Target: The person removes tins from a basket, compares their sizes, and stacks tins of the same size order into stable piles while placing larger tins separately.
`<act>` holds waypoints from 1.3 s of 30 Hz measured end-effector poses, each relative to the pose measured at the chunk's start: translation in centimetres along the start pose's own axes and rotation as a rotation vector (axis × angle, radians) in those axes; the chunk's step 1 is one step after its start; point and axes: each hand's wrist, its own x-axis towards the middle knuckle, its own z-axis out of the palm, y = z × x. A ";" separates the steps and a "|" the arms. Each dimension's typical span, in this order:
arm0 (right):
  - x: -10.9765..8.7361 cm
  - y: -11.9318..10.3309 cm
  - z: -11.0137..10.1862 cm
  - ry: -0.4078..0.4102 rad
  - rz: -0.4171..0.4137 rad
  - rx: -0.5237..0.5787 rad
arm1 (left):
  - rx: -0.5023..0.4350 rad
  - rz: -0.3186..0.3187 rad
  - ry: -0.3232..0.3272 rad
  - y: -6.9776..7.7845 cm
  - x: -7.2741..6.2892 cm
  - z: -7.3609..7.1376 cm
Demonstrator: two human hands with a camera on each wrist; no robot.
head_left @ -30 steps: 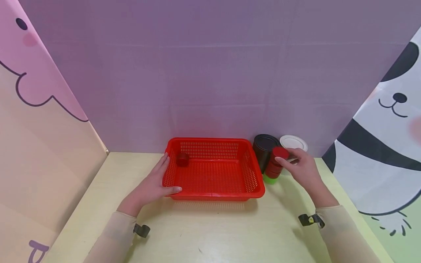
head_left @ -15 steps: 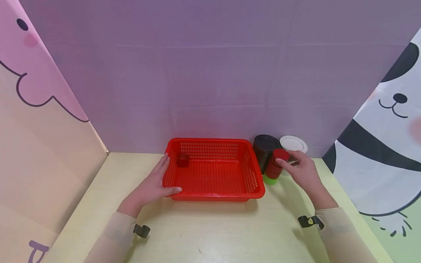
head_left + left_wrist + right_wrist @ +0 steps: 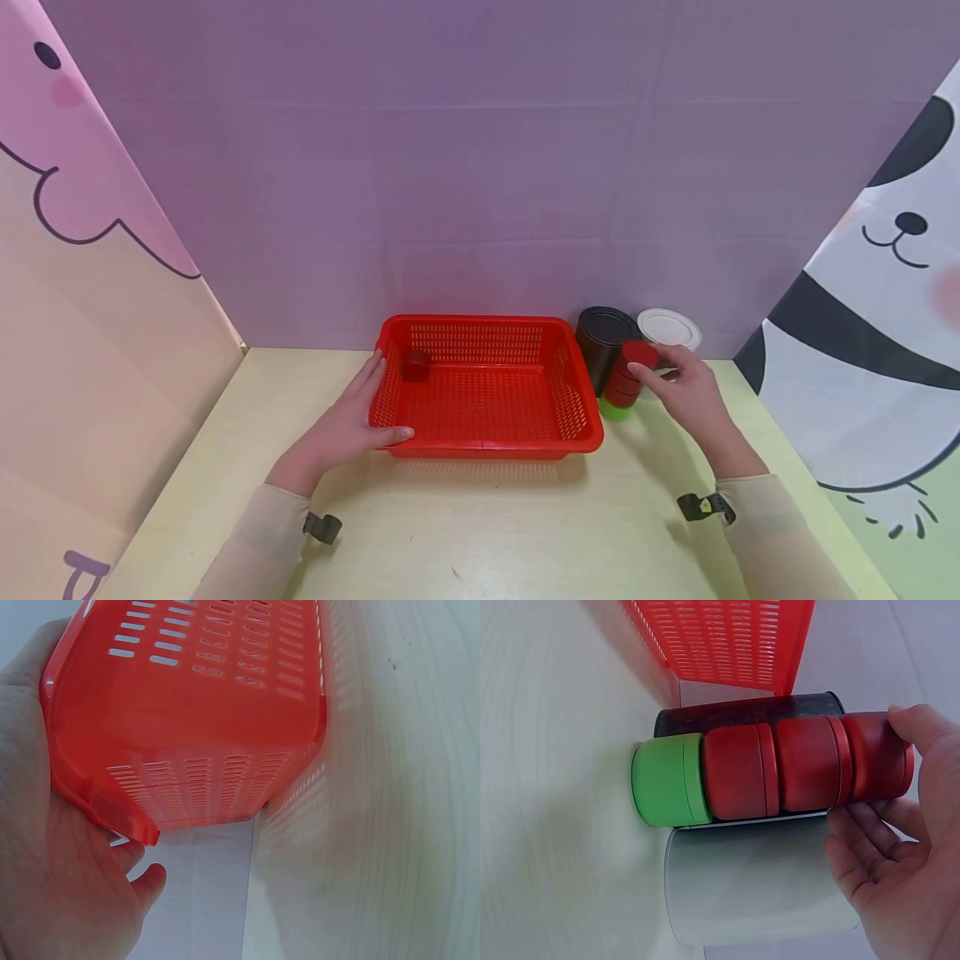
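My right hand (image 3: 688, 385) pinches the top small red tin (image 3: 877, 756) between thumb and fingers. That tin stands uppermost on a stack, above two more red tins (image 3: 808, 761) and a green tin (image 3: 671, 780) on the table. To the left of the stack is a red perforated plastic basket (image 3: 480, 446). My left hand (image 3: 347, 427) rests on the basket's left front corner, fingers straight along the side rim and thumb over the front rim. Inside the basket, near its back left corner, lies a small dark red tin (image 3: 416, 365).
Behind the stack stand a black canister (image 3: 604, 325) and a white canister (image 3: 669, 323), close together by the purple backdrop (image 3: 495, 183). The pale wooden table (image 3: 480, 533) extends in front of the basket. Printed side panels (image 3: 862, 333) border the table.
My right hand has come down very slightly with the top red tin onto the stack over the last second. The left hand and the basket stay in place.
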 end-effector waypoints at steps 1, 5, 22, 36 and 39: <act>0.0 0.0 0.0 0.002 0.001 0.000 | 0.001 -0.002 -0.001 0.0 0.0 0.0; 0.0 0.2 0.1 0.004 0.002 0.002 | 0.000 -0.004 -0.003 0.0 0.0 0.0; -0.2 0.2 0.3 -0.014 0.005 0.002 | 0.007 0.000 -0.005 -0.3 -0.1 0.2; -0.3 -0.8 -0.1 0.084 -0.056 0.023 | -0.017 0.000 0.004 0.2 -0.2 0.0; -0.2 -1.4 -0.2 0.100 -0.064 0.013 | -0.025 -0.003 0.005 0.2 -0.1 0.0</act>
